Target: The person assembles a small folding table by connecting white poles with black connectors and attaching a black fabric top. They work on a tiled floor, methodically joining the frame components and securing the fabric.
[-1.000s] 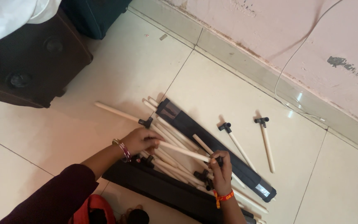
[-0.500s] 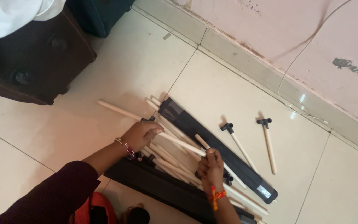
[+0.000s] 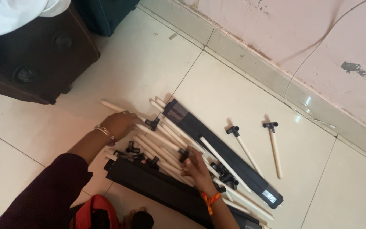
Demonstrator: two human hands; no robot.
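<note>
The left hand [image 3: 121, 124] lies curled over one end of a long white rod [image 3: 157, 138], fingers closed around it near a black connector [image 3: 152, 123]. The right hand [image 3: 195, 166] is bent down on the heap, its fingertips pinching a small black joint piece [image 3: 184, 154] at the far end of that same rod, so both hands hold the one rod across the pile of white rods [image 3: 162, 154]. The pile rests on the tiled floor [image 3: 242, 97], partly on top of a black folded panel [image 3: 149, 182] and beside a long black bag-like strip [image 3: 221, 152]. Two short rods with black tee fittings lie well apart to the right: one [image 3: 244, 146] near the strip, another [image 3: 274, 148] further out. A dark wooden stool [image 3: 34, 63] stands at upper left, and the pink wall [image 3: 301, 38] runs along the top.

As a judgement, the sorting or fitting is at an early stage: most rods lie loose and unjoined, and only a few carry connectors.

Compared with half a second ago, the right hand has slid up the pile toward the rod's black end piece, while the left hand has stayed at its grip; the two outlying rods have not moved
</note>
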